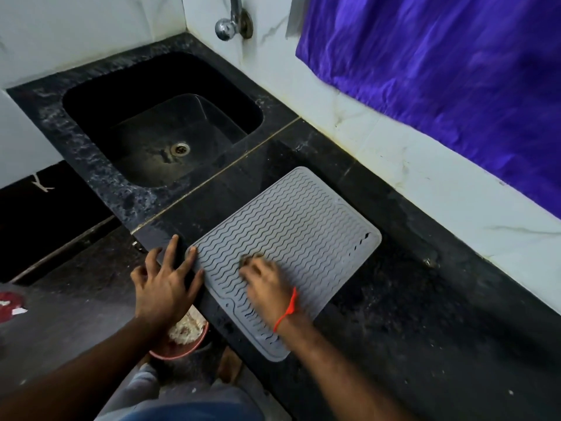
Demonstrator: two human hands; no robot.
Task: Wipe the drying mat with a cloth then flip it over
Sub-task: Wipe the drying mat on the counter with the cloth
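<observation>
A grey ribbed drying mat lies flat on the black stone counter, just right of the sink. My left hand rests with fingers spread at the mat's near-left corner, fingertips touching its edge. My right hand, with a red thread at the wrist, presses down on the mat's near part. A small dark cloth peeks out under its fingertips; most of the cloth is hidden by the hand. The right hand looks slightly blurred.
A black sink with a drain sits left of the mat, a tap above it on the white wall. A purple curtain hangs at the right. Below the counter edge stands a red bowl on the dark floor.
</observation>
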